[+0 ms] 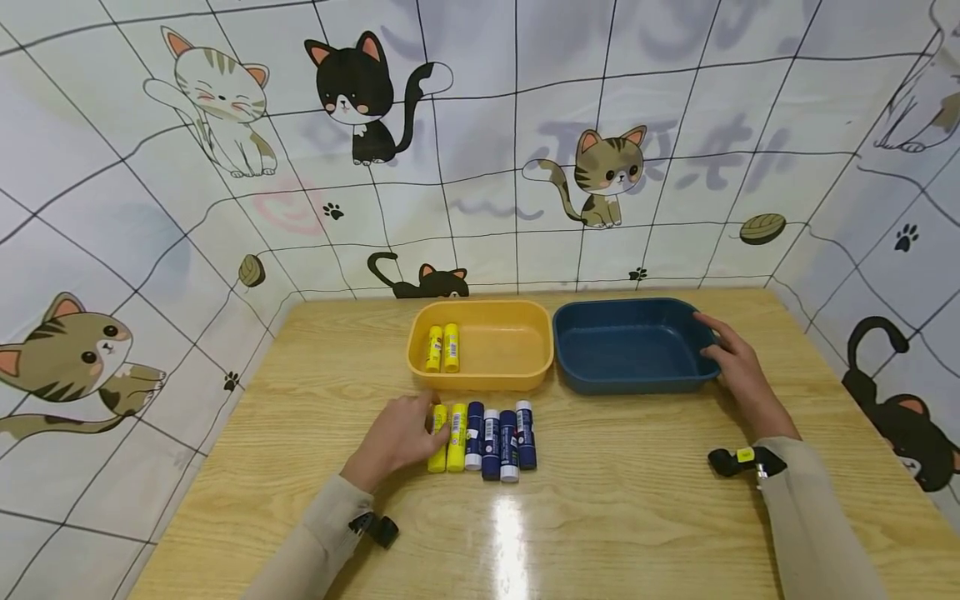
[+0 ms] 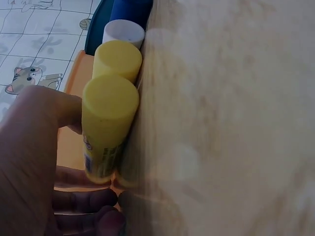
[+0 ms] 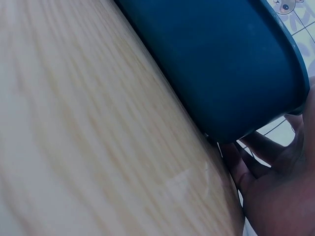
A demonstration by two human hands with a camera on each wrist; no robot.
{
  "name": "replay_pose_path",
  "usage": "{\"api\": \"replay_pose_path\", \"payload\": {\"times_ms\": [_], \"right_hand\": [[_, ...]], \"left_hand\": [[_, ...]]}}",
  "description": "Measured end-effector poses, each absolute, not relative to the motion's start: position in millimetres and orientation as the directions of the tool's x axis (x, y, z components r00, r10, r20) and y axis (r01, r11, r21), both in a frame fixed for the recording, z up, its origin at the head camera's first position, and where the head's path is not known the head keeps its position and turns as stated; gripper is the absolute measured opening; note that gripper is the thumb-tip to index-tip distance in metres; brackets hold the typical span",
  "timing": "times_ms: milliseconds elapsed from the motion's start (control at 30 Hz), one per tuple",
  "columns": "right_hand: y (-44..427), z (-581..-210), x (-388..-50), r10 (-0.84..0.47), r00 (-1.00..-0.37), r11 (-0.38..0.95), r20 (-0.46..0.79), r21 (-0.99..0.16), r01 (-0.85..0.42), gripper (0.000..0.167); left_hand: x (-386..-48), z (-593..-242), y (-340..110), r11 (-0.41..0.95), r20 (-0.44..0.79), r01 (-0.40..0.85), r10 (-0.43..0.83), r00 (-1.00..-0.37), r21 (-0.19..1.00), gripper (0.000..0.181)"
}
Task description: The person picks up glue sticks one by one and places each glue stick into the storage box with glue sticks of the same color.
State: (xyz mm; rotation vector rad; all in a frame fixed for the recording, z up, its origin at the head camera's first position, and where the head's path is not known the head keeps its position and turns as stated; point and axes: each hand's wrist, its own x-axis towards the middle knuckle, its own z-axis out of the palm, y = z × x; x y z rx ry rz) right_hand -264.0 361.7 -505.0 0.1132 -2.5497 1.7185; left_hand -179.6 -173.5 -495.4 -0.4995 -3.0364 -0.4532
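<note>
Beside a row of glue sticks, the left hand (image 1: 401, 433) has thumb and fingers around the leftmost yellow glue stick (image 1: 438, 457); its far end is partly hidden in the left wrist view, where the yellow cap (image 2: 110, 98) faces the camera. A second yellow stick (image 1: 457, 437) lies close on its right, then several dark blue and white sticks (image 1: 491, 446). The right hand (image 1: 746, 375) grips the right end of a blue tray (image 1: 637, 387); its fingers (image 3: 266, 147) touch the tray's outer wall in the right wrist view.
A yellow tray (image 1: 480, 382) stands behind the sticks, against the blue tray's left side, with two yellow sticks (image 1: 451, 348) at its left end. Behind the wooden table (image 1: 615, 500) hangs a cat-patterned cloth (image 1: 487, 192). Each wrist wears a small black camera (image 1: 384, 531).
</note>
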Motion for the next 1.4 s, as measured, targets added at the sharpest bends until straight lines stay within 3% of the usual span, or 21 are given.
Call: {"api": "replay_pose_path", "payload": {"times_ms": [400,900,1400], "right_hand": [[361.3,-505.3,-264.8,-0.028,-0.997,0.386,0.078,-0.919,-0.083,0.058],[360.3,-504.4,-261.8,-0.021,-0.997,0.388,0.073,-0.918,-0.075,0.058],[359.4,-503.9,-263.8,-0.014,-0.997,0.384,0.079,-0.920,-0.078,0.058]], "left_hand": [[-173.0,-483.1,-173.6,0.896,-0.036,0.206,0.239,-0.970,0.394,0.047],[-191.2,-443.8,-175.6,0.844,0.024,0.272,0.295,-0.955,0.462,0.049],[-241.8,-396.1,-170.2,0.804,0.125,0.349,0.331,-0.935,0.481,0.048]]}}
